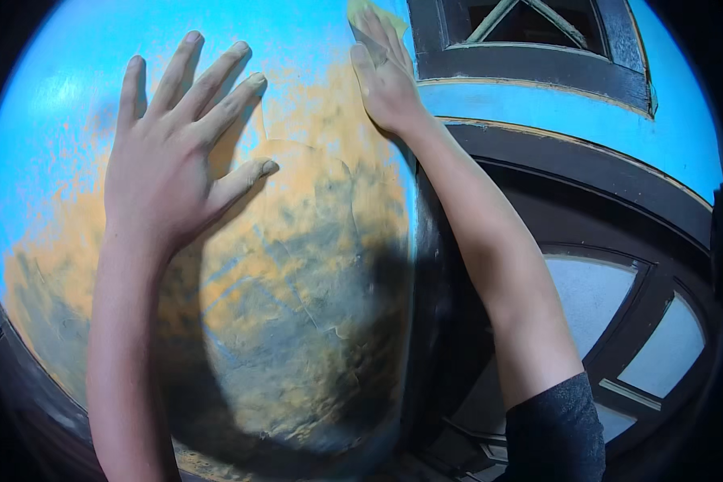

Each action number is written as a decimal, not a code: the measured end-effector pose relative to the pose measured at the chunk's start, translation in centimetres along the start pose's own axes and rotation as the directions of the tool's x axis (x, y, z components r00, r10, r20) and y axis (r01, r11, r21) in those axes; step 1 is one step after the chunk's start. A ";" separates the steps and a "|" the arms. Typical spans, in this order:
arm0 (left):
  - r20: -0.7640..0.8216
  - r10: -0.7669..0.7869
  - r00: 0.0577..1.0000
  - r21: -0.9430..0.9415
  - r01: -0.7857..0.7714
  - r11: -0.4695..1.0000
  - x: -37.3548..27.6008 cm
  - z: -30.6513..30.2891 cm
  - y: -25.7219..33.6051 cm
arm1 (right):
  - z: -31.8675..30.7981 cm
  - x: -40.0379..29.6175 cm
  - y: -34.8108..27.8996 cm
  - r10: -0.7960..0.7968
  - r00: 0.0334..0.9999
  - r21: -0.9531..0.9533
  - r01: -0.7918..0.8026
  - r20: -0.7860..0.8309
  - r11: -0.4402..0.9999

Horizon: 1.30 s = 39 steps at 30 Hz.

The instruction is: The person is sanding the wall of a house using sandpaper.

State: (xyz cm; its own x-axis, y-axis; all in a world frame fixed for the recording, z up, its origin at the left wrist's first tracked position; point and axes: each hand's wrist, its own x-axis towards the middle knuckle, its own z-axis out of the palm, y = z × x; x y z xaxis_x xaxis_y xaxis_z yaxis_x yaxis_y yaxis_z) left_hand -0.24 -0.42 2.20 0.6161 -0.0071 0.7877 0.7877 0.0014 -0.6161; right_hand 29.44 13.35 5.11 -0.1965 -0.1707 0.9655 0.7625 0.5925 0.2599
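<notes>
Before me is a wall [313, 193] with blue paint above and worn, orange and grey-stained patches lower down. My left hand [162, 156] rests against it with fingers spread, holding nothing. Further right and higher, beside the dark door frame, my right hand [388, 78] presses a thin yellowish cloth or sheet [361, 15] to the painted surface. The cloth lies under its fingers and shows past their tips; the rest of it is hidden.
A dark wooden door [626, 313] with pale panels stands to the right. Above it are a dark lintel [578, 159] and a framed opening [548, 63] with crossed bars. Dark trim [36, 373] runs along the lower left of the wall.
</notes>
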 end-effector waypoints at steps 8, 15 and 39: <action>0.000 -0.007 1.000 0.015 0.007 1.000 -0.7 -0.5 -0.7 | -0.2 -6.3 -3.2 -0.029 0.996 -0.017 0.031 0.090 0.999; -0.018 0.001 1.000 -0.007 -0.001 1.000 0.2 0.0 -0.2 | 0.5 0.1 -0.4 0.029 0.995 0.002 -0.029 -0.097 1.000; -0.025 -0.032 0.999 -0.100 0.029 0.995 -0.4 0.1 -0.5 | -0.3 2.3 0.7 -0.106 0.994 -0.064 0.105 -0.012 0.992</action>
State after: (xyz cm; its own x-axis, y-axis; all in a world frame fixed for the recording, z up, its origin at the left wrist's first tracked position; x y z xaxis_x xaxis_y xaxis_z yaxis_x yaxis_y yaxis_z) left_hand -0.89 -0.35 2.18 0.5906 -0.0320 0.8063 0.8009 -0.0985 -0.5906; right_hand 29.72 13.15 7.47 -0.2685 -0.2422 0.9323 0.7756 0.5195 0.3584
